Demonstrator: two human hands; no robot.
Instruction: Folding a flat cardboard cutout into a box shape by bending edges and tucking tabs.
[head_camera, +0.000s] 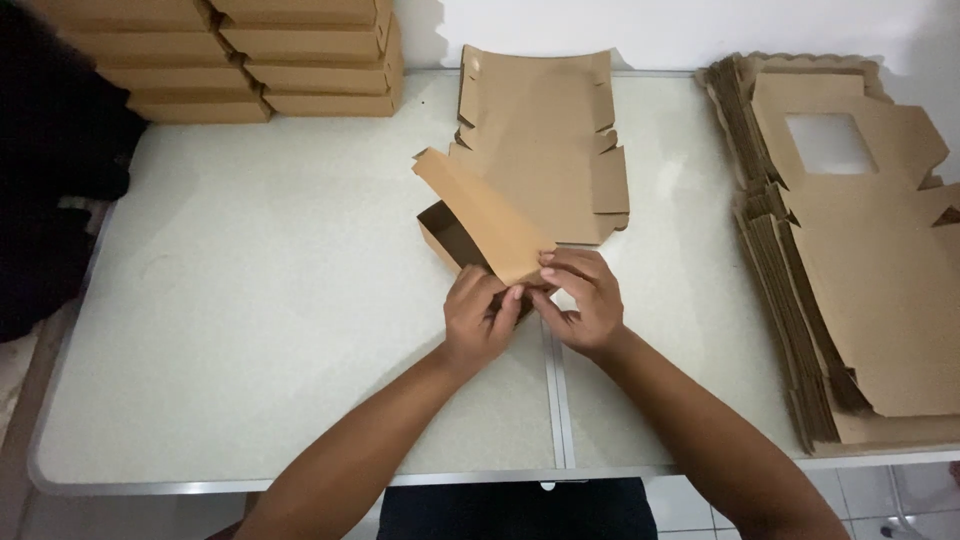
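Observation:
A brown cardboard box (545, 160) lies half folded in the middle of the white table (270, 300). Its lid part stretches flat toward the far edge, and a side flap (480, 215) stands up tilted at the near corner. My left hand (478, 320) and my right hand (582, 300) meet at that near corner, fingers pinching the lower end of the flap. A dark hollow of the box shows just left of the flap.
A thick stack of flat cardboard blanks (840, 260), the top one with a square window cut-out, fills the right side of the table. Folded brown boxes (240, 55) are piled at the far left. Something dark (50, 170) sits off the left edge.

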